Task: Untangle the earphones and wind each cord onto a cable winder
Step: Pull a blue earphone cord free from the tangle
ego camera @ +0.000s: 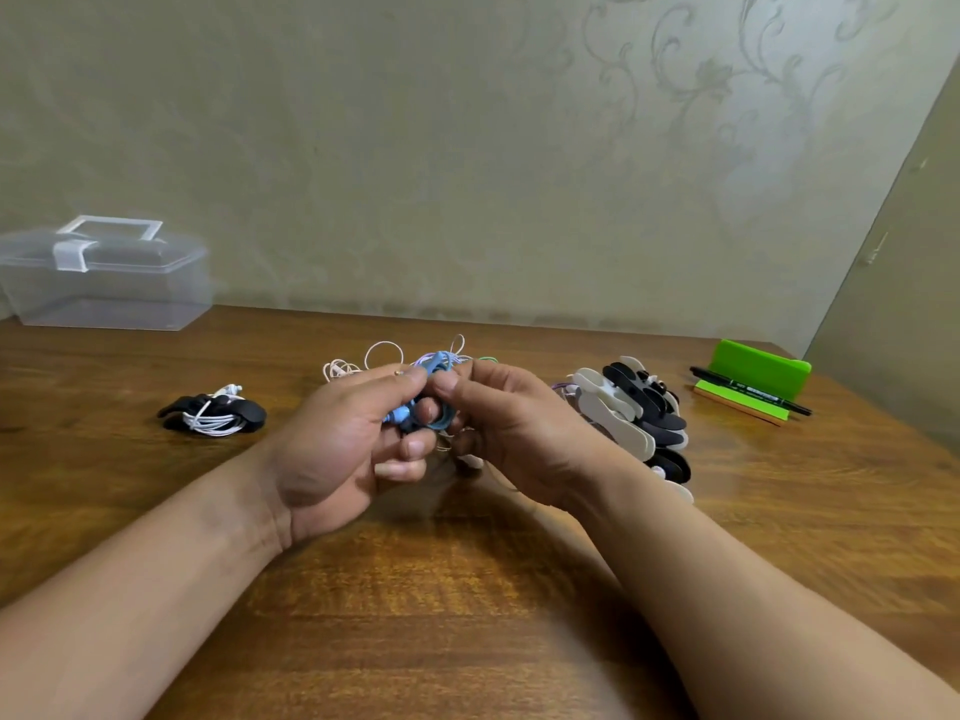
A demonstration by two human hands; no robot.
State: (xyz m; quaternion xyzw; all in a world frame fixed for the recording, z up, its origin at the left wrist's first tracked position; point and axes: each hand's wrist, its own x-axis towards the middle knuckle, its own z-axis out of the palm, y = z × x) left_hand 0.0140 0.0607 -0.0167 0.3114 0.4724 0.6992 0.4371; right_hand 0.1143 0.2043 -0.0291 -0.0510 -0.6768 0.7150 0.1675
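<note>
Wooden table, mid-scene: left hand and right hand, fingers curled, pinch blue earphones between them. Right: spare winders; left: 1 wound winder.

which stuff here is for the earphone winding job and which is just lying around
For the job: blue earphones, gripped by left hand and right hand; tangled cords; spare winders; wound white earphones.
Just lying about: clear box; green stand; black marker.
</note>
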